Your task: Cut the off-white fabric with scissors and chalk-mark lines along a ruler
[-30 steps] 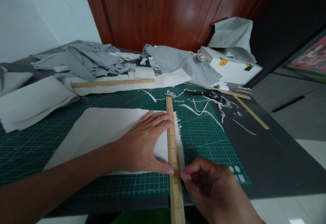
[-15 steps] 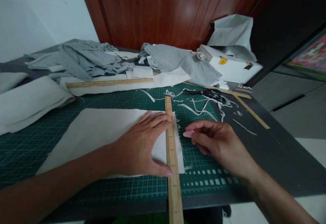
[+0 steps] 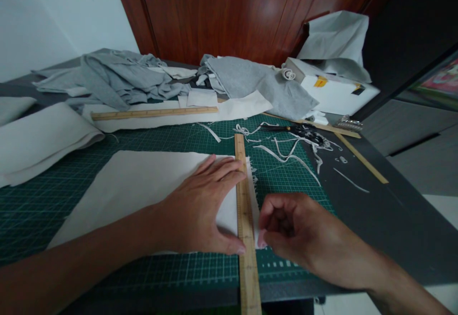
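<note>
My left hand (image 3: 200, 210) lies flat with its fingers spread on a white piece of cloth (image 3: 143, 181). Its fingertips and thumb press the left edge of a wooden ruler (image 3: 244, 205), which runs lengthwise near the cloth's frayed right edge and past the table's front edge. Right of the ruler, my right hand (image 3: 300, 238) is closed in a pinch at the cloth's near right corner. A bit of pink tailor's chalk (image 3: 262, 239) shows at its fingertips, mostly hidden. A green cutting mat (image 3: 200, 272) is under the cloth.
Black-handled scissors (image 3: 307, 132) lie among white cloth strips (image 3: 286, 157) beyond my right hand. Folded white cloth (image 3: 53, 138) rests at left. Grey fabric (image 3: 107, 78), another wooden ruler (image 3: 153, 113) and a white box (image 3: 336, 88) stand along the back.
My right hand has come nearer to me and left, bringing the pink chalk from beside the cloth to its near right corner by the ruler. My left hand keeps its place.
</note>
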A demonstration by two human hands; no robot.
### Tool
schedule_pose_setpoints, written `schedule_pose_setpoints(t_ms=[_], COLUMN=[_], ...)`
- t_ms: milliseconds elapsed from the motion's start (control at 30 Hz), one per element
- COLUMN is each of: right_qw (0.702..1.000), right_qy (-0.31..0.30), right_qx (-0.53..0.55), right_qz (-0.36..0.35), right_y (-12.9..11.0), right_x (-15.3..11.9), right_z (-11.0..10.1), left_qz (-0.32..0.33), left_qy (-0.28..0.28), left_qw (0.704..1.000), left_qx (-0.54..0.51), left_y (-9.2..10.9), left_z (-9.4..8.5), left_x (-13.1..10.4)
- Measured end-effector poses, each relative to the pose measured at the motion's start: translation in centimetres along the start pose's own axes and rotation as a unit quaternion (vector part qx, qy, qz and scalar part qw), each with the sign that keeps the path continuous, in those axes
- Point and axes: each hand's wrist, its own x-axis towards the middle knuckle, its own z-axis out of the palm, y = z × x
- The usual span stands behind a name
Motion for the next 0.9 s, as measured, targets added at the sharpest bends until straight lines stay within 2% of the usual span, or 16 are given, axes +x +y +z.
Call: schedule_pose_setpoints(t_ms=[567,900], right_qw=[1.0,0.999], right_qy=[-0.001,0.036], right_qx=[-0.024,-0.029], right_qz=[0.007,-0.013], right_y=[0.2,-0.7], right_x=[0.9,3.7], right_z=[0.5,-1.0], left_qz=[0.019,0.003], left_qy=[0.022,0.0], left_qw=[1.0,1.0], left_qx=[-0.004,0.012], left_y=[-0.3,0.0], left_z=[0.3,0.2], left_x=[-0.1,0.0])
